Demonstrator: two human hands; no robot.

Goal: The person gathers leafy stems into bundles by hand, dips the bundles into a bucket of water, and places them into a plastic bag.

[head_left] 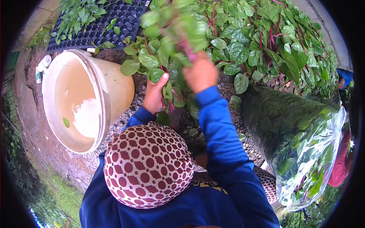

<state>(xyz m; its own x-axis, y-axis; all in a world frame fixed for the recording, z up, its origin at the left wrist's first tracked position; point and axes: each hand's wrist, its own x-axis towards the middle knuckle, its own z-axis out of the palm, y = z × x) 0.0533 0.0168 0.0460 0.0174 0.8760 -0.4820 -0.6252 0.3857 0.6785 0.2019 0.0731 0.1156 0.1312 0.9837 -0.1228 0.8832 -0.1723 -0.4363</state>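
My left hand (153,95) is closed around the lower part of a bunch of Malabar spinach (173,95), its thumb pointing up and its other fingers mostly behind the leaves. Green leaves and red-purple stem ends stick out beside it. To the right and slightly higher, my right hand (201,73) grips purple-red stems of Malabar spinach (185,47), whose leafy tops are smeared by motion. Behind both hands lies a large heap of Malabar spinach (251,41) with broad green leaves.
A large whitish bucket (119,81) with cloudy water stands at the left. A black seedling tray (110,32) with some plants lies behind it. On the right is a clear plastic bag (304,152) full of leaves. My patterned knee (150,165) is in front.
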